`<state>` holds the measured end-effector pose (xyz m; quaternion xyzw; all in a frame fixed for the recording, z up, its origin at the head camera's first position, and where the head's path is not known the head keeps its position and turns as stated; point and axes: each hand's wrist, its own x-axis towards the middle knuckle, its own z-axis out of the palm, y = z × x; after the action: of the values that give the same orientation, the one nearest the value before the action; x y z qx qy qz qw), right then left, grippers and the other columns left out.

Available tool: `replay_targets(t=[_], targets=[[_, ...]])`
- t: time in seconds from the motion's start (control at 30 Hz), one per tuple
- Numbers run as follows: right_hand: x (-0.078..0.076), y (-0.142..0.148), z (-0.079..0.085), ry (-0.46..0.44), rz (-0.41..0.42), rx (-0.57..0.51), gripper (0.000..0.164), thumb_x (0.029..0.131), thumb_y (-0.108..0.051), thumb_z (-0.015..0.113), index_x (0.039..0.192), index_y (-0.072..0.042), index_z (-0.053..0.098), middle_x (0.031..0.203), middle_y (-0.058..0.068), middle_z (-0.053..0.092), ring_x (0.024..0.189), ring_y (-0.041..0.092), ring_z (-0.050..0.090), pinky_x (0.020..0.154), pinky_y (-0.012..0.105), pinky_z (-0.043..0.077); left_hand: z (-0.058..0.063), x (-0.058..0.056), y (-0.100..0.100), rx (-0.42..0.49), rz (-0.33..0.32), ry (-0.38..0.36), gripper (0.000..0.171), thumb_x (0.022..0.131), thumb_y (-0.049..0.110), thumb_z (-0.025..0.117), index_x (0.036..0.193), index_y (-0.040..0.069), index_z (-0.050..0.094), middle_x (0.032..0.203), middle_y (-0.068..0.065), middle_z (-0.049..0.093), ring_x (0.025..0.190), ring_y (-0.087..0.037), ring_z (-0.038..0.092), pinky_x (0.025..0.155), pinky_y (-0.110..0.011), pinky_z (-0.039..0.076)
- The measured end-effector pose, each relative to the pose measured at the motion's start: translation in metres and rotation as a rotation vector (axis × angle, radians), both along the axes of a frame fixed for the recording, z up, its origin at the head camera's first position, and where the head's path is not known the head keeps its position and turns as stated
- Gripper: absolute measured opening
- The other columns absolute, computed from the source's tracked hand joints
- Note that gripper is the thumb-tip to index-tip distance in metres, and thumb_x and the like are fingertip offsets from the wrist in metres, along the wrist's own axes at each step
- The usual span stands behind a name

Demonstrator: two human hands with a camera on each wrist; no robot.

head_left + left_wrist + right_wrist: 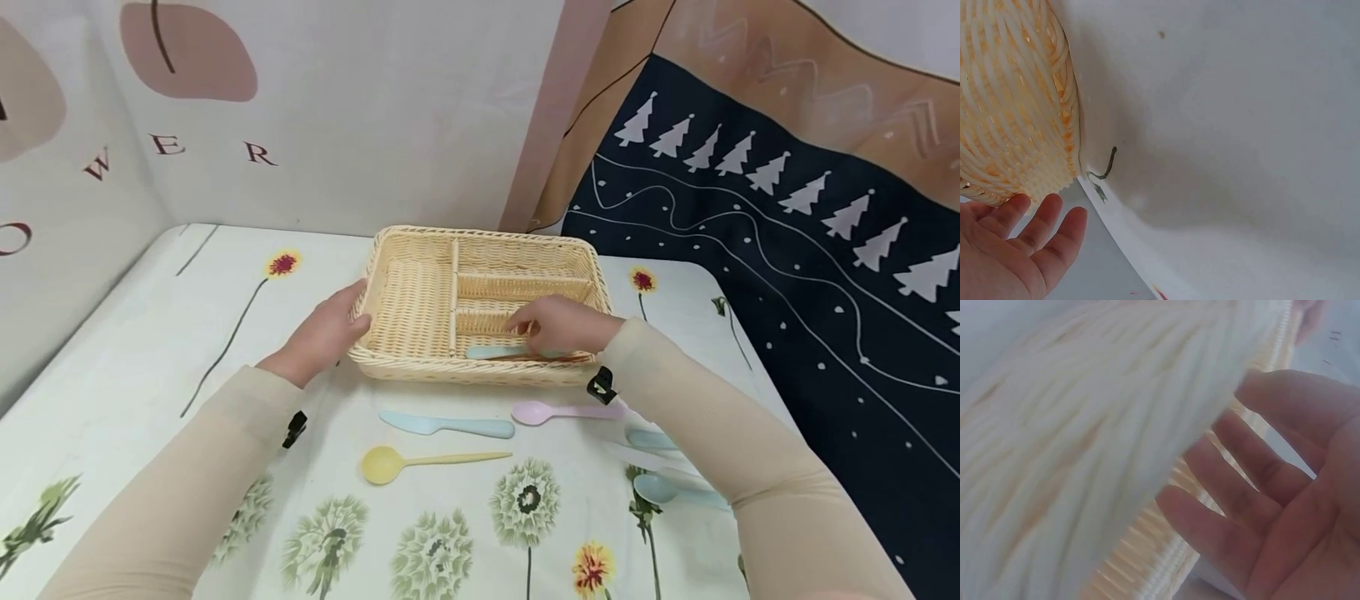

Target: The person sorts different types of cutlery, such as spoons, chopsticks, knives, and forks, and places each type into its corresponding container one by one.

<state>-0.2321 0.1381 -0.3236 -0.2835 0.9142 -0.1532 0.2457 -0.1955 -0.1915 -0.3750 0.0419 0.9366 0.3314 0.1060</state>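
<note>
A pale wicker basket (411,304) with dividers stands toward the back of the table. My left hand (321,329) holds its left rim, thumb over the edge; in the left wrist view the fingers lie against the outer weave. Over the front right compartment is my right hand (564,323), fingers pointing down into it. A light blue utensil (493,352) lies in that compartment below the hand, its other end partly hidden. The right wrist view shows the fingers (1210,534) loosely bent with nothing between them, the basket's wall in front.
In front of the basket lie a light blue knife (450,425), a yellow spoon (383,465) and a pink spoon (532,412). Farther right, partly under the right forearm, are a light blue spoon (656,489), a whitish utensil (637,456) and a light blue handle (649,439).
</note>
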Motion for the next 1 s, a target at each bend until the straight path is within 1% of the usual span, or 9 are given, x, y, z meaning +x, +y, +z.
replay_targets(t=[0.1, 0.27, 0.4, 0.47, 0.67, 0.83, 1.0], targets=[[0.001, 0.003, 0.005, 0.014, -0.045, -0.048, 0.041, 0.087, -0.004, 0.063, 0.128, -0.011, 0.064, 0.121, 0.005, 0.066, 0.099, 0.019, 0.059, 0.085, 0.032, 0.052, 0.001, -0.001, 0.0, -0.002, -0.001, 0.003, 0.066, 0.101, 0.019, 0.038, 0.154, 0.001, 0.004, 0.16, -0.021, 0.012, 0.146, -0.038, 0.011, 0.116, -0.053, 0.015], [0.004, 0.011, 0.012, 0.031, -0.145, -0.148, 0.04, 0.089, -0.007, 0.066, 0.129, -0.011, 0.063, 0.123, 0.008, 0.064, 0.108, 0.021, 0.058, 0.093, 0.037, 0.051, 0.001, -0.002, 0.0, 0.003, -0.002, 0.004, 0.066, 0.1, 0.019, 0.037, 0.154, 0.001, 0.004, 0.16, -0.021, 0.012, 0.146, -0.038, 0.012, 0.116, -0.054, 0.015], [0.01, 0.02, 0.02, 0.07, -0.205, -0.227, 0.039, 0.089, -0.009, 0.068, 0.127, -0.01, 0.064, 0.123, 0.008, 0.064, 0.108, 0.021, 0.058, 0.096, 0.039, 0.049, 0.0, -0.002, 0.001, 0.012, -0.003, 0.005, 0.066, 0.1, 0.019, 0.037, 0.154, 0.0, 0.004, 0.159, -0.021, 0.012, 0.146, -0.038, 0.013, 0.116, -0.054, 0.016], [0.014, 0.025, 0.024, 0.093, -0.22, -0.257, 0.038, 0.089, -0.009, 0.068, 0.126, -0.009, 0.064, 0.122, 0.007, 0.065, 0.107, 0.022, 0.059, 0.095, 0.04, 0.049, -0.001, -0.002, 0.001, 0.013, -0.001, 0.003, 0.066, 0.1, 0.019, 0.038, 0.154, 0.0, 0.004, 0.159, -0.021, 0.012, 0.146, -0.038, 0.013, 0.116, -0.054, 0.016], [0.022, 0.044, 0.03, 0.131, -0.266, -0.296, 0.037, 0.089, -0.01, 0.067, 0.126, -0.008, 0.064, 0.121, 0.009, 0.065, 0.109, 0.023, 0.059, 0.092, 0.042, 0.051, -0.001, -0.001, 0.0, 0.012, -0.002, 0.004, 0.067, 0.1, 0.019, 0.038, 0.154, 0.001, 0.004, 0.159, -0.022, 0.011, 0.145, -0.039, 0.012, 0.116, -0.054, 0.016], [0.028, 0.063, 0.033, 0.155, -0.292, -0.33, 0.037, 0.09, -0.009, 0.066, 0.127, -0.005, 0.063, 0.122, 0.011, 0.065, 0.11, 0.025, 0.06, 0.092, 0.046, 0.051, -0.001, -0.002, 0.0, 0.019, -0.008, 0.006, 0.067, 0.1, 0.018, 0.039, 0.154, 0.001, 0.003, 0.159, -0.021, 0.01, 0.146, -0.04, 0.01, 0.116, -0.054, 0.014], [0.036, 0.08, 0.037, 0.189, -0.326, -0.331, 0.037, 0.091, -0.008, 0.065, 0.127, -0.002, 0.062, 0.12, 0.014, 0.065, 0.11, 0.028, 0.06, 0.091, 0.049, 0.05, -0.001, -0.001, 0.0, 0.027, -0.012, 0.008, 0.067, 0.1, 0.018, 0.039, 0.154, 0.001, 0.003, 0.16, -0.022, 0.009, 0.146, -0.04, 0.009, 0.117, -0.054, 0.013]])
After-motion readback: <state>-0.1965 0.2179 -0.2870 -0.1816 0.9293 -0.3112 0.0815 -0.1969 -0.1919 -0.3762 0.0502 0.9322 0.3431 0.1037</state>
